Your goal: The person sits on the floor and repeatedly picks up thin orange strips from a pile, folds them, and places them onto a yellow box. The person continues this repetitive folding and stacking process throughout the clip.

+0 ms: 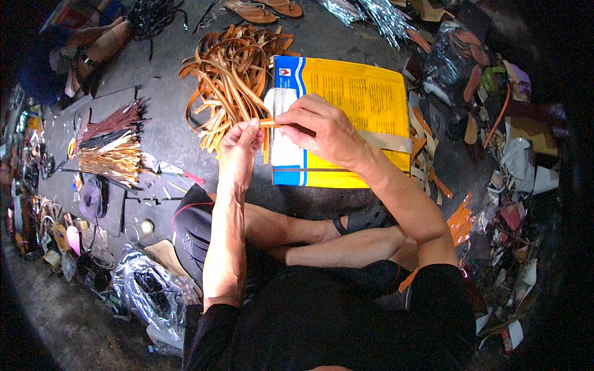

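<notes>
A short stretch of tan leather-like strip [267,123] runs between my two hands. My left hand [241,140] pinches one end of it between thumb and fingers. From the other side, my right hand [325,131] grips the strip with bent fingers, above the left part of a yellow and blue box-like container [359,93]. A white patch [286,145] on the container shows just below the strip. Right behind my left hand lies a tangled heap of shiny brown and tan strips [232,74], some hanging down close to my fingers.
Bundles of dark red strips [117,120] and golden strips [111,162] lie on the grey floor at left. Another person's arm [102,46] shows at the upper left. Brown sandals [250,11] sit at the far edge. Scraps and plastic bags [455,59] crowd the right side.
</notes>
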A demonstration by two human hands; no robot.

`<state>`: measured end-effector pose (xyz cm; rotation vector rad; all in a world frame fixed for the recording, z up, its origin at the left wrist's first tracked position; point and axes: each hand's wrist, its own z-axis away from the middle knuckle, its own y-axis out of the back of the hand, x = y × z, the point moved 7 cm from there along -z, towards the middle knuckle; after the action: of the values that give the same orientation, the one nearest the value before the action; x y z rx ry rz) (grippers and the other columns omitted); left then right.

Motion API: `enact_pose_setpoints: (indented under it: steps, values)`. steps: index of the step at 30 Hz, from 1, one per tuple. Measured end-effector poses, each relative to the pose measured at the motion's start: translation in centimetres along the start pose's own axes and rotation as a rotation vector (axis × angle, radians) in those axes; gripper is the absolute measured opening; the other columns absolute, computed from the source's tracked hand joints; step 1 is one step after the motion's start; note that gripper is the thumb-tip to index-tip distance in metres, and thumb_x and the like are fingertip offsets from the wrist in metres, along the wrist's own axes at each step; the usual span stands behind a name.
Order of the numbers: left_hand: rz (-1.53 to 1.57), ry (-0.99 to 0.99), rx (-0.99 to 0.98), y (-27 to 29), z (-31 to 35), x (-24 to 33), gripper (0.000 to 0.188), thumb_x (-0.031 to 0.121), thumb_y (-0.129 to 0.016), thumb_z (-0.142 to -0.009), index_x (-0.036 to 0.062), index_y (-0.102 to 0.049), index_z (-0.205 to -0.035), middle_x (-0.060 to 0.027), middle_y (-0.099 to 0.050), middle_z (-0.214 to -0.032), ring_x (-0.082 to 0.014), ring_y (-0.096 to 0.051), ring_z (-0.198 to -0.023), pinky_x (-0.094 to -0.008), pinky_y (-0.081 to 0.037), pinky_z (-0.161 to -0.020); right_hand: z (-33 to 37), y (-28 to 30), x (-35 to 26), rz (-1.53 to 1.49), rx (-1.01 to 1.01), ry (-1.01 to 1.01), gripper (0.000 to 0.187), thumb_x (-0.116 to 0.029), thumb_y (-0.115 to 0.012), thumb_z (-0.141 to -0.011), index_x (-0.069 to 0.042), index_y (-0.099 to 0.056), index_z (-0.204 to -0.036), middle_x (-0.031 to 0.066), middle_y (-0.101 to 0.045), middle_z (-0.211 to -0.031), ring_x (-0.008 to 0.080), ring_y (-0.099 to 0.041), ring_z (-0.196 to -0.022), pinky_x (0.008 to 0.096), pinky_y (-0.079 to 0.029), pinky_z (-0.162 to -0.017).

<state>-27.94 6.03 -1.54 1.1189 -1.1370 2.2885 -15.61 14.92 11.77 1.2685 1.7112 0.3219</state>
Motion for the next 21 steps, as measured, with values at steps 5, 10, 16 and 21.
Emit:
enact_pose_setpoints:
  steps: [5, 10, 16, 21]
  values:
    - [-0.011, 0.005, 0.026, 2.2, -1.0, -0.7, 0.012, 0.017, -0.063, -0.093, 0.0045, -0.065, -0.093, -0.0012, -0.064, -0.081, -0.0085, -0.057, -0.074, -0.022, -0.046, -0.07, 0.1, 0.3, 0.0, 0.011, -0.023, -0.007, 0.017, -0.003, -0.073, -0.075, -0.004, -0.067, -0.092, 0.0077, -0.062, -0.085, 0.0242, -0.063, -0.08, 0.0329, -0.052, -0.069]
    - [-0.016, 0.01, 0.056, 5.6, -2.5, -2.0, 0.011, 0.016, -0.064, -0.092, 0.0049, -0.065, -0.093, -0.0016, -0.064, -0.08, -0.0086, -0.057, -0.073, -0.0225, -0.045, -0.069, 0.0, 0.0, -0.1, -0.003, 0.0, 0.001, 0.012, -0.007, -0.072, -0.076, -0.004, -0.066, -0.086, 0.0081, -0.06, -0.083, 0.0264, -0.06, -0.079, 0.036, -0.05, -0.07]
    - [0.833, 0.171, 0.006, 1.8, -0.2, -2.1, 0.051, 0.044, -0.062, -0.087, -0.0025, -0.056, -0.106, -0.0097, -0.061, -0.09, -0.0217, -0.059, -0.086, -0.0321, -0.047, -0.079, -0.4, -0.2, -0.1, -0.008, 0.004, -0.025, 0.013, -0.008, -0.071, -0.076, -0.004, -0.065, -0.086, 0.0086, -0.06, -0.084, 0.0272, -0.06, -0.082, 0.0365, -0.05, -0.073]
    - [0.19, -0.013, 0.003, -2.6, 1.8, 0.5, 0.022, 0.029, -0.062, -0.093, 0.0077, -0.062, -0.093, -0.0006, -0.063, -0.083, -0.0086, -0.057, -0.075, -0.0237, -0.045, -0.07, -0.5, -0.3, -0.3, -0.027, 0.035, 0.0, 0.012, -0.008, -0.071, -0.076, -0.003, -0.065, -0.085, 0.0088, -0.06, -0.083, 0.0275, -0.06, -0.082, 0.0363, -0.05, -0.072]
